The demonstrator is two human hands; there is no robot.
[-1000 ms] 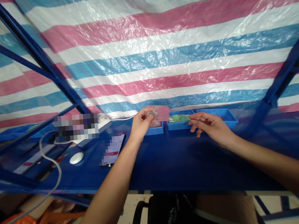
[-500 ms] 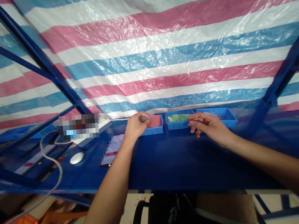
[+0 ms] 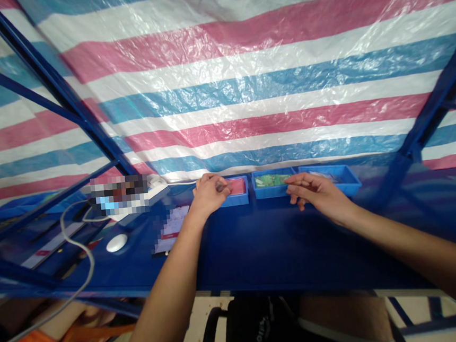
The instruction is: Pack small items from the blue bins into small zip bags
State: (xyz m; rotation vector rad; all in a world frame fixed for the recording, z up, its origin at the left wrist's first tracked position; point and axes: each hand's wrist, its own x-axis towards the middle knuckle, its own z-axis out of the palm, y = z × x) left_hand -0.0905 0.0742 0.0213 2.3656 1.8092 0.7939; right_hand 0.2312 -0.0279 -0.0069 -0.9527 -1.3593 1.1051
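My left hand (image 3: 211, 194) is over the left part of a blue bin holding red packets (image 3: 237, 186), its thumb and fingers pinched on something small and dark that I cannot make out. The middle blue bin (image 3: 270, 191) holds green packets (image 3: 271, 180). At that bin's right edge is my right hand (image 3: 312, 191), thumb and forefinger close together; whatever lies between them, if anything, is too small to tell. Behind my right hand stands a third blue bin (image 3: 348, 181) with whitish and dark items inside, partly covered by the hand.
A white mouse (image 3: 116, 243), a flat device with a blurred screen (image 3: 173, 229) and a white power strip (image 3: 155, 189) with cables lie left on the blue table (image 3: 258, 248). Blue frame posts flank the striped sheet (image 3: 260, 88). Part of another person shows at lower left.
My left hand has shifted slightly right and down over the red packets, its fingers more curled. My right hand has hardly moved.
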